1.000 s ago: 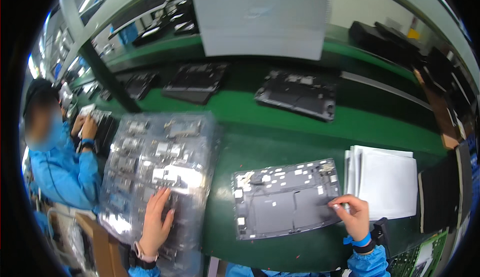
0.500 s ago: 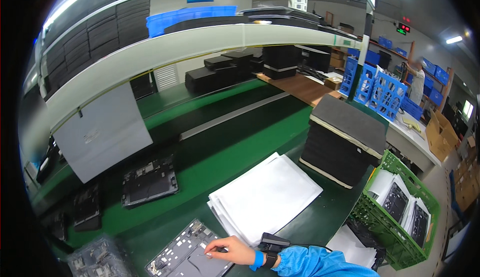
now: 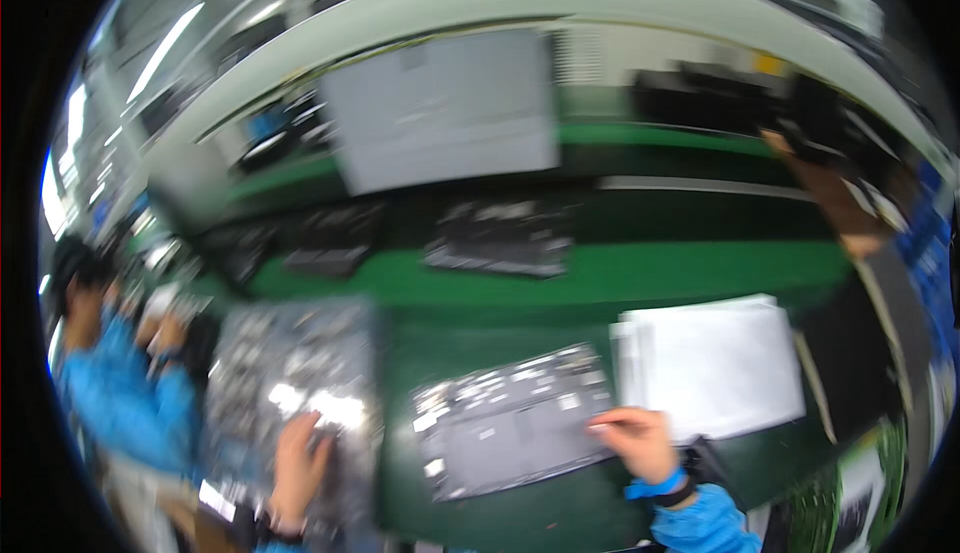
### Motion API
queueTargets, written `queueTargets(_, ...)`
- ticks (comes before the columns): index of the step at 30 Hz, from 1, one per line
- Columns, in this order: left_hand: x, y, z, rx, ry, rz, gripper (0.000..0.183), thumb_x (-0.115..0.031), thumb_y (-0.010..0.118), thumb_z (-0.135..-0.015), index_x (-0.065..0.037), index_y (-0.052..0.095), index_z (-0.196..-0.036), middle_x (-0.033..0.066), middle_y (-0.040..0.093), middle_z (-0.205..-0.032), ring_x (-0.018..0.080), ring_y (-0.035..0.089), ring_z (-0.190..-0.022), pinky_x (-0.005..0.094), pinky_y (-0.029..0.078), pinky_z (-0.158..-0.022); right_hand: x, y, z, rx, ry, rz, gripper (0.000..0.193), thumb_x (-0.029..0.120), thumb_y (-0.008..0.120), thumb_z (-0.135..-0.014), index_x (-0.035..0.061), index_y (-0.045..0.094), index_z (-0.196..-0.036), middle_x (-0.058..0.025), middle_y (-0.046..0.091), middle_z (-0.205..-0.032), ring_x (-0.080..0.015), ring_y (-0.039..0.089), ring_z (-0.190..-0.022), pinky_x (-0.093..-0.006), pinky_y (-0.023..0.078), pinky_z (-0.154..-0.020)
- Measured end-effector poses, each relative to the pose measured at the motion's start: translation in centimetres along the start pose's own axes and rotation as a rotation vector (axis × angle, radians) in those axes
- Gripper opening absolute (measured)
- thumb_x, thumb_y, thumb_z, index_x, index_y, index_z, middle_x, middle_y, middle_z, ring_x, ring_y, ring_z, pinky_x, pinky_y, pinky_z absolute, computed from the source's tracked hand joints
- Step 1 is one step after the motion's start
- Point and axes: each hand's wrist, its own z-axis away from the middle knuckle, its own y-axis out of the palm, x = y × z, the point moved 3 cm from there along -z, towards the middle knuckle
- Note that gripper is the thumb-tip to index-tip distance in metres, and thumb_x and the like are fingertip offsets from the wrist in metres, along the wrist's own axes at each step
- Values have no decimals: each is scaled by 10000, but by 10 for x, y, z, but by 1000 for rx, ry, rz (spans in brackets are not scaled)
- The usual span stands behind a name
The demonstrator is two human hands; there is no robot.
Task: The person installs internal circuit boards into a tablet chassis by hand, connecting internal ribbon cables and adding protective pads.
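A flat dark grey device housing [image 3: 520, 423] lies on the green table in front of me, with small white patches along its far part. My right hand [image 3: 645, 445] is at its right edge, thumb and forefinger pinched together. Whatever sits in that pinch is too small and blurred to name. My left hand [image 3: 298, 468] reaches over a clear plastic tray [image 3: 345, 338] of small metallic parts, at the left of the housing. Its thumb and forefinger look apart and hold nothing that I can see.
White sheets [image 3: 712, 368] lie stacked right of the housing. A black foam block [image 3: 855, 343] and a green crate [image 3: 885, 488] stand farther right. More dark housings [image 3: 500, 238] lie beyond, below a hanging grey board [image 3: 440, 113]. Another person [image 3: 125, 383] in blue sleeves works at the left.
My view has swung left, bringing the tray, my left hand and the other person into sight. The right hand remains pinched, at the housing's right edge now.
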Motion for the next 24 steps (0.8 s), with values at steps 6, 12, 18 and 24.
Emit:
queueTargets(6, 25, -39, -4, -117, -27, 19, 323, -20, 607, -778, -40, 576, -1099, 170, 590, -1087, 346, 544, -1046, 389, 434, -893, -4, -12, 1, -55, -144, 25, 78, -16, 572, -816, -43, 609, -878, -92, 566, -839, -151, 566, -724, -267, 473, -681)
queueTargets(12, 125, -68, -15, -264, -149, -39, 239, 9, 576, -764, -25, 565, -1000, 174, 598, -989, 361, 551, -945, 413, 443, -826, -17, -17, -5, -105, -122, -24, 73, 17, 580, -825, -36, 565, -872, -78, 519, -810, -150, 531, -693, -289, 459, -659)
queueTargets(18, 160, -35, -105, -268, -110, -108, 217, 2, 537, -775, -24, 557, -989, 197, 602, -950, 376, 568, -920, 419, 461, -802, -29, -28, -8, -151, -128, -103, 156, 56, 609, -824, -16, 535, -941, -58, 528, -775, -135, 527, -654, -277, 454, -626)
queueTargets(24, 194, -1, -146, 104, -155, -382, 613, 11, 529, -750, -162, 368, -1315, 123, 633, -998, 324, 593, -958, 429, 452, -785, -13, -22, 2, -123, 0, 110, 96, 49, 635, -824, 6, 605, -904, -39, 612, -798, -102, 547, -701, -229, 432, -637)
